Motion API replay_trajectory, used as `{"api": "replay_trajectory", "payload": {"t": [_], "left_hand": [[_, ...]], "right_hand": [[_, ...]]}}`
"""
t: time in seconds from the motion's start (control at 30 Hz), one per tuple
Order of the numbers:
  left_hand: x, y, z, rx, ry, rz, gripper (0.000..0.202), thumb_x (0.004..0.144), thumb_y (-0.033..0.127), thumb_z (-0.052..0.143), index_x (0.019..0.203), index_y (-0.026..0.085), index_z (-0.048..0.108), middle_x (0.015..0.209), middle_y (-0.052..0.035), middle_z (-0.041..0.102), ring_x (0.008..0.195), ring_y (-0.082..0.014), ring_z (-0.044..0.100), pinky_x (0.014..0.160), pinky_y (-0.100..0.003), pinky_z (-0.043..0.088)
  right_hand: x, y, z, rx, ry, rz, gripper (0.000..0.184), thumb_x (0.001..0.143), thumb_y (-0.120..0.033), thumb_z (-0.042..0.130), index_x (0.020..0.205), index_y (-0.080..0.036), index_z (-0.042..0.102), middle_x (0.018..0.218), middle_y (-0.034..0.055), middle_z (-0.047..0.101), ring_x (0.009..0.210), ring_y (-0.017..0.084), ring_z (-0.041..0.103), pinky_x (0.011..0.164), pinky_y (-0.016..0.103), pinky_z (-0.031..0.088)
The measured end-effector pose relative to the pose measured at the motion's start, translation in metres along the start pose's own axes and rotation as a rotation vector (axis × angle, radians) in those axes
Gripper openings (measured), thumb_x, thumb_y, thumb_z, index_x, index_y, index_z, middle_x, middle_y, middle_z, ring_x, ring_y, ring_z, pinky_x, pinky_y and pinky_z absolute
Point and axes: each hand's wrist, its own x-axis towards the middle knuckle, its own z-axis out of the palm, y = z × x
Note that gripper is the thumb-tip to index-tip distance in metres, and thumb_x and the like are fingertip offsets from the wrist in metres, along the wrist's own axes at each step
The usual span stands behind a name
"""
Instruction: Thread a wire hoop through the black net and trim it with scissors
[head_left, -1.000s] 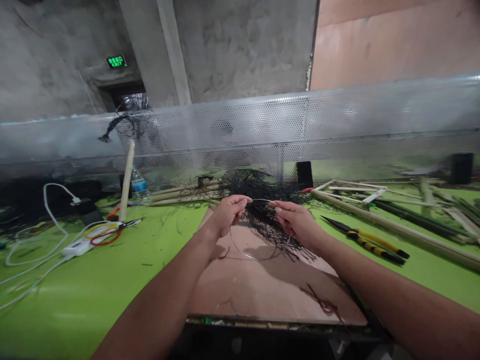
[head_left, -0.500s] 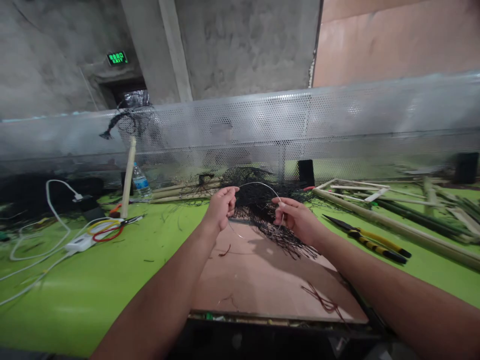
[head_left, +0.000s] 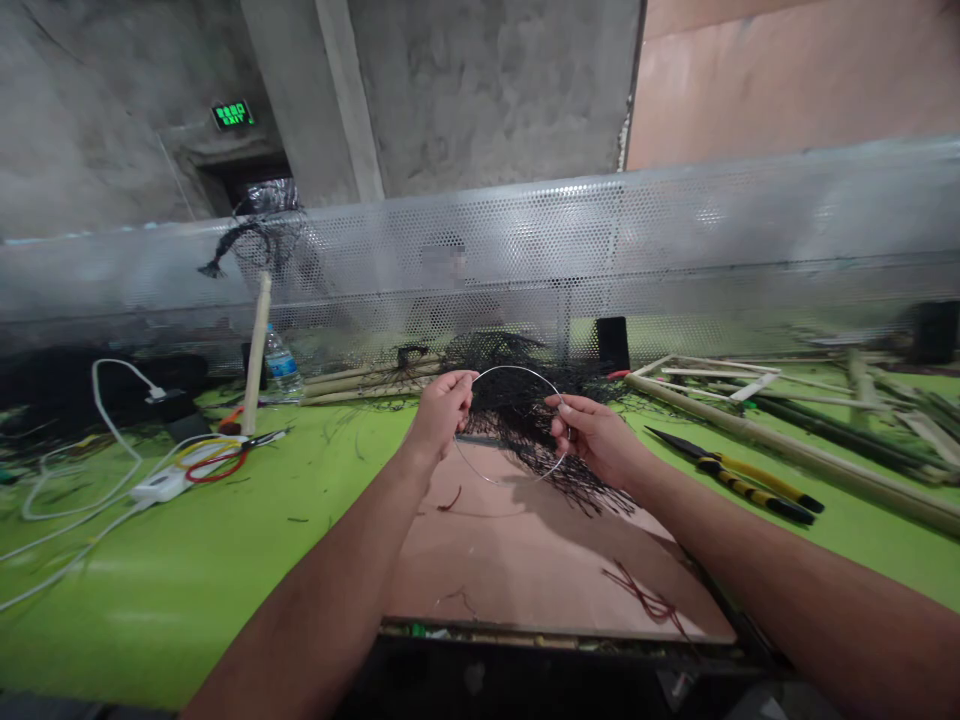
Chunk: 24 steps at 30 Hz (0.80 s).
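Between my two hands a thin silvery wire ring (head_left: 517, 368) is held up, bent into a round loop. My left hand (head_left: 442, 408) pinches its left side between thumb and fingers. On the right side, my right hand (head_left: 589, 425) grips the ring the same way, fingers curled. Behind and below the ring lies a heap of black stringy strands (head_left: 517, 410), spilling onto a pinkish wooden board (head_left: 480, 560). Whether the ring's ends are joined is hidden by my fingers.
Long-nose pliers (head_left: 731, 475) with yellow-black handles lie to the right, near bamboo strips and a frame (head_left: 712, 375). Reddish-brown wires (head_left: 649, 595) rest on the board. Leftward are a white power strip (head_left: 161, 485), cables, an upright bamboo stick (head_left: 257, 355) and a water bottle (head_left: 280, 362).
The wire ring has turned a little, so its lower arc now shows as a fuller, rounder curve. Both hands stay almost in place, gripping it.
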Motion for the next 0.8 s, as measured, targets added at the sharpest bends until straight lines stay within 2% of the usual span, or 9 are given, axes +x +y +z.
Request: {"api": "replay_trajectory", "payload": {"t": [0.2, 0.27, 0.33, 0.4, 0.47, 0.53, 0.67, 0.73, 0.8], "left_hand": [[0.004, 0.000, -0.012, 0.383, -0.061, -0.014, 0.030, 0.080, 0.042, 0.054, 0.093, 0.016, 0.062, 0.053, 0.0054, 0.043, 0.036, -0.0047, 0.035, 0.036, -0.017, 0.026], [0.007, 0.000, -0.023, 0.526, -0.153, -0.022, 0.030, 0.080, 0.041, 0.054, 0.092, 0.016, 0.063, 0.053, 0.0041, 0.045, 0.039, -0.0060, 0.038, 0.038, -0.018, 0.029], [0.011, 0.002, -0.037, 0.639, -0.327, -0.111, 0.028, 0.078, 0.041, 0.057, 0.087, 0.015, 0.064, 0.053, 0.0030, 0.047, 0.040, -0.0068, 0.039, 0.038, -0.019, 0.030], [0.015, 0.003, -0.051, 0.605, -0.534, -0.181, 0.027, 0.076, 0.041, 0.060, 0.081, 0.015, 0.063, 0.058, 0.0018, 0.049, 0.045, -0.0075, 0.043, 0.043, -0.020, 0.035], [0.018, 0.003, -0.063, 0.496, -0.600, -0.174, 0.029, 0.075, 0.043, 0.062, 0.081, 0.014, 0.061, 0.060, 0.0017, 0.049, 0.051, -0.0081, 0.045, 0.047, -0.020, 0.038], [0.019, 0.002, -0.071, 0.398, -0.611, -0.161, 0.032, 0.075, 0.045, 0.062, 0.083, 0.014, 0.060, 0.062, 0.0016, 0.049, 0.054, -0.0082, 0.045, 0.049, -0.020, 0.039], [0.017, -0.003, -0.069, 0.319, -0.631, -0.201, 0.033, 0.072, 0.045, 0.066, 0.082, 0.014, 0.060, 0.067, 0.0002, 0.051, 0.057, -0.0082, 0.046, 0.053, -0.020, 0.040], [0.014, -0.007, -0.061, 0.351, -0.642, -0.202, 0.033, 0.072, 0.045, 0.065, 0.084, 0.014, 0.063, 0.066, -0.0004, 0.052, 0.057, -0.0089, 0.046, 0.053, -0.020, 0.040], [0.008, -0.013, -0.048, 0.455, -0.694, -0.191, 0.030, 0.072, 0.042, 0.065, 0.083, 0.014, 0.066, 0.066, -0.0017, 0.055, 0.057, -0.0098, 0.048, 0.054, -0.021, 0.040]], "right_hand": [[-0.001, 0.001, -0.002, 0.005, -0.026, 0.153, 0.022, 0.081, -0.024, 0.060, 0.102, -0.017, 0.057, 0.064, -0.0005, 0.058, 0.047, 0.009, 0.051, 0.048, 0.023, 0.044], [-0.004, 0.002, 0.000, -0.042, -0.099, 0.195, 0.027, 0.080, -0.027, 0.061, 0.104, -0.017, 0.057, 0.070, 0.0014, 0.061, 0.054, 0.011, 0.056, 0.054, 0.026, 0.047], [-0.008, 0.003, 0.003, -0.138, -0.200, 0.219, 0.032, 0.079, -0.034, 0.063, 0.105, -0.017, 0.057, 0.075, 0.0036, 0.063, 0.061, 0.014, 0.059, 0.059, 0.028, 0.048], [-0.009, 0.003, 0.006, -0.330, -0.208, 0.153, 0.032, 0.080, -0.043, 0.060, 0.096, -0.015, 0.060, 0.070, 0.0026, 0.062, 0.057, 0.012, 0.056, 0.056, 0.026, 0.045], [-0.007, 0.000, 0.006, -0.615, -0.099, -0.016, 0.033, 0.081, -0.048, 0.056, 0.080, -0.015, 0.061, 0.061, -0.0002, 0.056, 0.053, 0.011, 0.049, 0.051, 0.024, 0.038], [-0.004, -0.002, 0.002, -0.898, -0.008, -0.165, 0.036, 0.082, -0.049, 0.052, 0.072, -0.016, 0.061, 0.059, -0.0005, 0.054, 0.056, 0.012, 0.048, 0.053, 0.025, 0.036], [0.000, 0.000, -0.007, -1.255, -0.074, -0.148, 0.037, 0.078, -0.051, 0.056, 0.091, -0.018, 0.067, 0.084, 0.0053, 0.065, 0.077, 0.020, 0.058, 0.068, 0.029, 0.042], [-0.001, 0.005, -0.009, -1.429, -0.147, -0.124, 0.044, 0.071, -0.049, 0.064, 0.102, -0.018, 0.066, 0.100, 0.0100, 0.066, 0.091, 0.025, 0.058, 0.077, 0.031, 0.042], [-0.002, 0.011, -0.009, -1.573, -0.211, -0.094, 0.045, 0.067, -0.042, 0.068, 0.106, -0.019, 0.066, 0.107, 0.0115, 0.065, 0.098, 0.026, 0.057, 0.080, 0.031, 0.042]]}}
